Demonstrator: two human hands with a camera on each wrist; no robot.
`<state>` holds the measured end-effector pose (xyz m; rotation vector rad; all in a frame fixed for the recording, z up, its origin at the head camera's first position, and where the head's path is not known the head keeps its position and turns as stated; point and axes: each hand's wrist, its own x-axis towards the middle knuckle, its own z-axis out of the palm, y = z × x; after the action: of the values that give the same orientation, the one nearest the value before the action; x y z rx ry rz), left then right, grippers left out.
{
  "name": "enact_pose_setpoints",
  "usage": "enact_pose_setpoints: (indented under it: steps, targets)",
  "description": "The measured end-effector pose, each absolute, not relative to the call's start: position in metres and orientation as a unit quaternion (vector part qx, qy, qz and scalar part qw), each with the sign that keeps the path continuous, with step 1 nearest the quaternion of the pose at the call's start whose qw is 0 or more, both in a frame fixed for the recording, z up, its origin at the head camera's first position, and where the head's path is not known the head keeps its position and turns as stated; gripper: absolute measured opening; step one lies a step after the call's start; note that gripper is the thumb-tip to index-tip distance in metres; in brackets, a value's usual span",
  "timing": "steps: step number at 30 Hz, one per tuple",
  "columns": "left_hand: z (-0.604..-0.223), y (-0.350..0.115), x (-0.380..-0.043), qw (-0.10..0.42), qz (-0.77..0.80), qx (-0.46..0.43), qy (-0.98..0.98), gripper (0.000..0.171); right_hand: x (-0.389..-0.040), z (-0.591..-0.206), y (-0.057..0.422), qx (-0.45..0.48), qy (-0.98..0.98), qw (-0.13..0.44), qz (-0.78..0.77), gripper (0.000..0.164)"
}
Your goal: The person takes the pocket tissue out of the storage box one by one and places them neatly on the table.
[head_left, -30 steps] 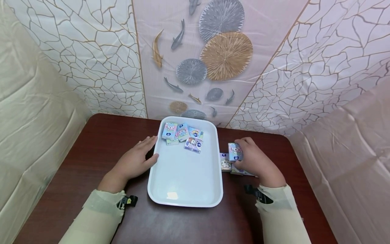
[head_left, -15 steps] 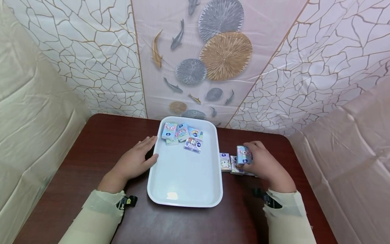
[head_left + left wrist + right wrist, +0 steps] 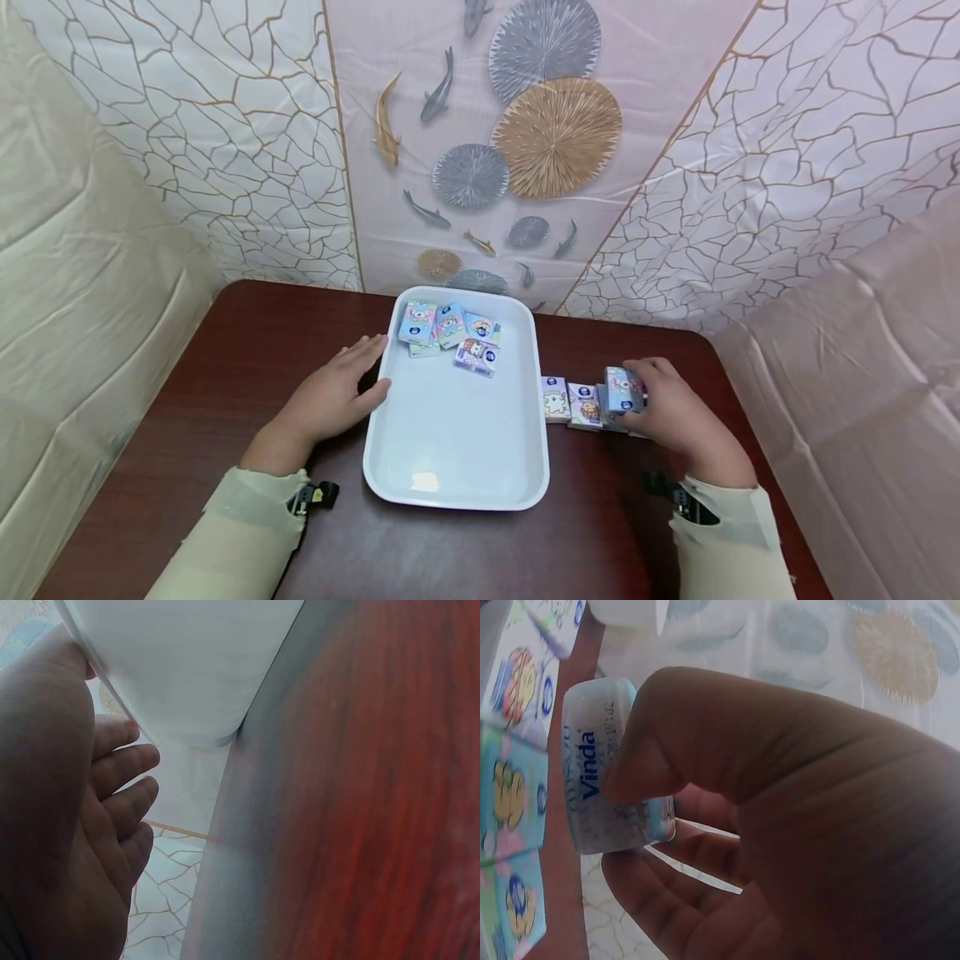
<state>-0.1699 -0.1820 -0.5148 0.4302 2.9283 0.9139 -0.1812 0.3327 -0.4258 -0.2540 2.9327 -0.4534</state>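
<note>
My right hand [image 3: 678, 412] pinches a small pale-blue pocket tissue pack [image 3: 622, 390] between thumb and fingers, over a row of similar packs. "Vinda" is printed on the end of this tissue pack [image 3: 592, 769] in the right wrist view. From the tray's right side the row runs rightward: a purple-white pack [image 3: 555, 400], a second purple-white pack [image 3: 584, 406], then bluish ones partly hidden by the held pack and hand. My left hand [image 3: 333, 400] touches the left rim of the white tray [image 3: 457, 442] with straight fingers. In the left wrist view, those fingers [image 3: 124, 765] extend beside the tray's wall.
Several tissue packs [image 3: 448, 325] lie loosely, some overlapping, at the far left end inside the tray. All of it stands on a dark red-brown table [image 3: 187, 417]. A patterned cloth backdrop [image 3: 277, 167] rises behind the table's far edge.
My right hand has moved right and slightly nearer with the held tissue pack, uncovering the second purple-white pack and part of a bluish one. The left hand and the tray have stayed put.
</note>
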Motion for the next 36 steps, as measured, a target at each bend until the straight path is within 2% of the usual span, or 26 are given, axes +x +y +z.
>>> enact_pose_setpoints:
  steps: [28, 36]
  targets:
    - [-0.517, -0.182, -0.172, 0.032, 0.297, 0.135, 0.945, 0.079, -0.181, -0.438, 0.407, -0.073, 0.982, 0.090, -0.146, 0.086]
    - [-0.518, -0.183, -0.172, 0.033, 0.297, 0.134, 0.945, 0.079, -0.179, -0.438, 0.425, -0.052, 0.980, 0.113, -0.153, 0.087]
